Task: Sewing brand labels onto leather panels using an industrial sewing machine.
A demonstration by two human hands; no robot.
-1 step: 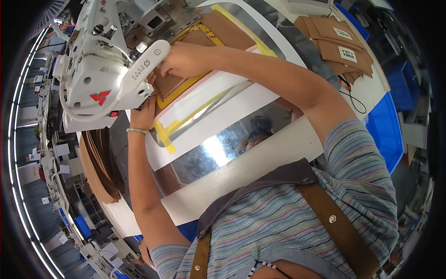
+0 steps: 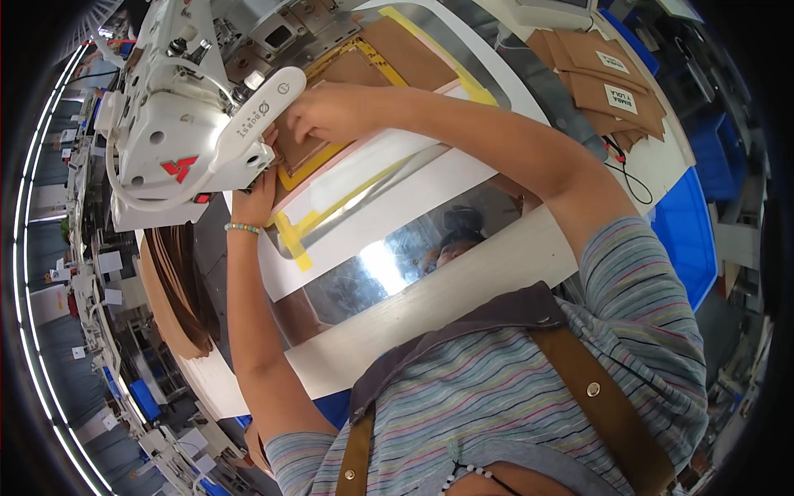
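Note:
At the sewing machine head [image 2: 169, 145], both my hands work close together over a brown leather-like panel [image 2: 327, 149] framed in yellow [image 2: 310, 169]. My right hand [image 2: 337, 114] is over the panel, its fingers bent inward and closed; what they pinch, if anything, is hidden. Beside the machine head, my left hand [image 2: 259, 194], with a beaded bracelet at the wrist, lies at the near left corner of the frame. The machine and its white lamp arm [image 2: 260, 107] cover most of the left fingers. A clear template sheet with yellow tape [image 2: 298, 240] surrounds the frame.
Brown pieces with white labels [image 2: 616, 95] are stacked at the far right, near a small tool with a black cord [image 2: 616, 153]. Blue bins [image 2: 686, 236] stand beyond the table's right edge. Brown strips [image 2: 178, 289] hang at the left. A shiny metal plate [image 2: 397, 269] lies in front.
My right hand has shifted very slightly to the right, its fingers still bent. The left hand stays in about the same place.

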